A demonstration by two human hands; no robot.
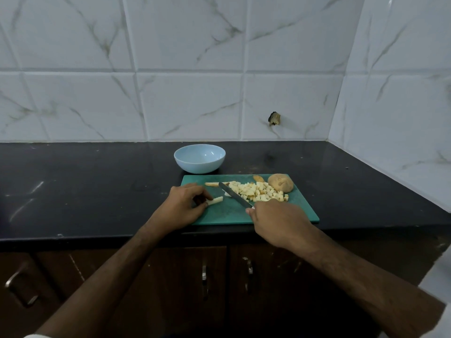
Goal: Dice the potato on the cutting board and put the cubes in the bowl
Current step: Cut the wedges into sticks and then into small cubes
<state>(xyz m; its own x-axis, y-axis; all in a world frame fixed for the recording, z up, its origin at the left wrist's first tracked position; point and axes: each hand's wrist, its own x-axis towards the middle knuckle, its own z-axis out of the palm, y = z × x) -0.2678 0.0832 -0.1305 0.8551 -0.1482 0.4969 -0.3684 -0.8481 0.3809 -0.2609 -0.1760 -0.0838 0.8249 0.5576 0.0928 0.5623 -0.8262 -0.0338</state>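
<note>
On the green cutting board (280, 213), which lies along the near edge of the black counter (85, 186), the left hand (181, 207) pinches a potato strip (215, 200) while the right hand (280, 222) grips the knife (234, 194), blade angled far-left. Diced cubes (258, 192) are heaped beside the uncut potato half (281, 182) at the far right corner. The pale blue bowl (199, 158) sits just beyond the board's far edge, with open counter to its left
</note>
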